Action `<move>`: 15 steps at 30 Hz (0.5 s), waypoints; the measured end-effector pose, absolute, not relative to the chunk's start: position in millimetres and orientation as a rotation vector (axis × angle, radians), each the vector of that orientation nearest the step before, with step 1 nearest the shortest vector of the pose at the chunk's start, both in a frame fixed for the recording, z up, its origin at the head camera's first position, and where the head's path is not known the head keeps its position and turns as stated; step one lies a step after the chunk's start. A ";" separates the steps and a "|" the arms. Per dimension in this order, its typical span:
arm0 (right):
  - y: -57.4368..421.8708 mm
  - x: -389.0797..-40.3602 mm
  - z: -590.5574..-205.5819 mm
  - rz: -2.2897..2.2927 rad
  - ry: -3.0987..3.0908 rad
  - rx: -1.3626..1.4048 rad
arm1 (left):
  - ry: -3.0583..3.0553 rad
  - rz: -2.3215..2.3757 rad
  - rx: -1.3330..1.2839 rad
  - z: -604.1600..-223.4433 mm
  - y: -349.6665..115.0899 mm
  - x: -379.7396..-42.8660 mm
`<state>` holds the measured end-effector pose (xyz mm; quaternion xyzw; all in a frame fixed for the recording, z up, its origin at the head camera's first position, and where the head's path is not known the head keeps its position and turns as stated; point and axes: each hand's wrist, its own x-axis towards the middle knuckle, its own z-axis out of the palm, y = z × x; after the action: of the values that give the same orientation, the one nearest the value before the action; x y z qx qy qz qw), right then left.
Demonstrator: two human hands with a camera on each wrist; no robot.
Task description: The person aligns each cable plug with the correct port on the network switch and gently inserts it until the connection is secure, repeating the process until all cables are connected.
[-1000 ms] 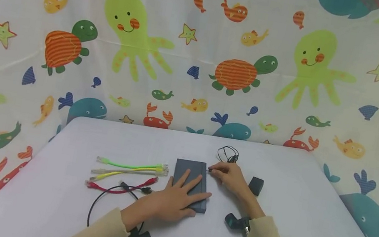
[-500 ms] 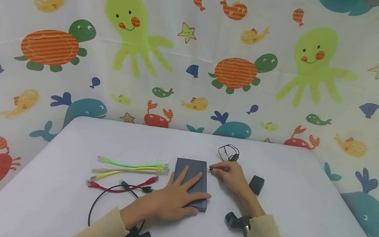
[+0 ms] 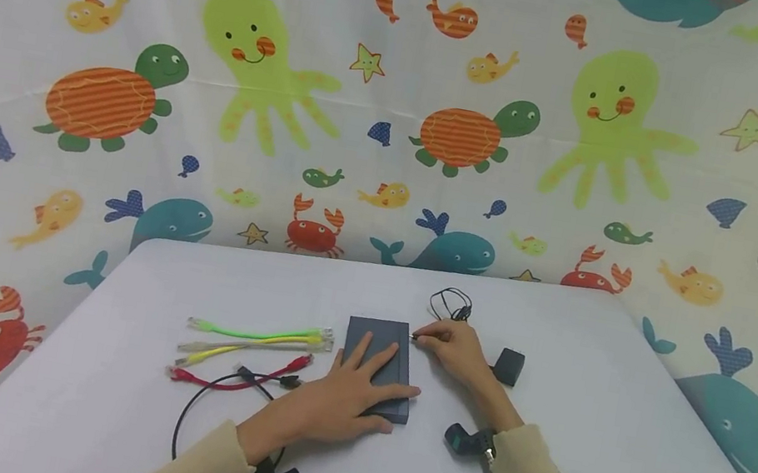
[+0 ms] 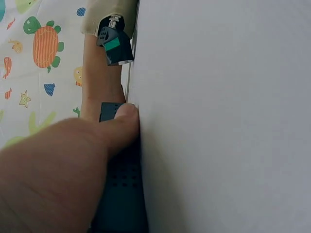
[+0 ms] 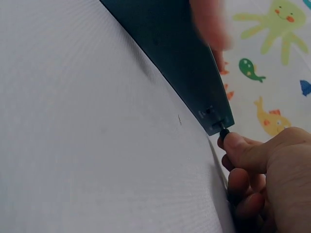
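Left hand (image 3: 350, 401) spread flat on dark box (image 3: 400, 365), whose long axis runs away from the person; right hand (image 3: 456, 352), nearer the side socket, pinches black plug (image 5: 224, 132) at the box's right side, by the far corner, tip toward socket, insertion depth can't tell; no containers seen

From farther off, the head view faces forward and down, the table (image 3: 93, 389) across its lower half, while tilted wrist views crowd the left hand (image 4: 58, 165), lower left, and right hand (image 5: 272, 167), lower right, all sharing the dark box (image 5: 170, 53).
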<state>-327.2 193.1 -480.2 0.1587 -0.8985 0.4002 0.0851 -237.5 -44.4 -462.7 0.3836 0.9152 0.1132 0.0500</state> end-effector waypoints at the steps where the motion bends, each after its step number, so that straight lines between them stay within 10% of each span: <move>1: 192.8 -326.9 -480.4 1.179 -2.682 0.483 | 2.789 0.325 1.171 -463.5 -44.5 -237.2; 15: 187.7 -322.4 -480.7 1.135 -2.732 0.450 | 2.784 0.413 1.140 -466.4 -55.8 -237.7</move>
<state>-322.4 187.7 -480.7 0.1501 -0.9104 0.3783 0.0745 -237.7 -55.8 -466.4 0.3749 0.9156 0.1358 0.0522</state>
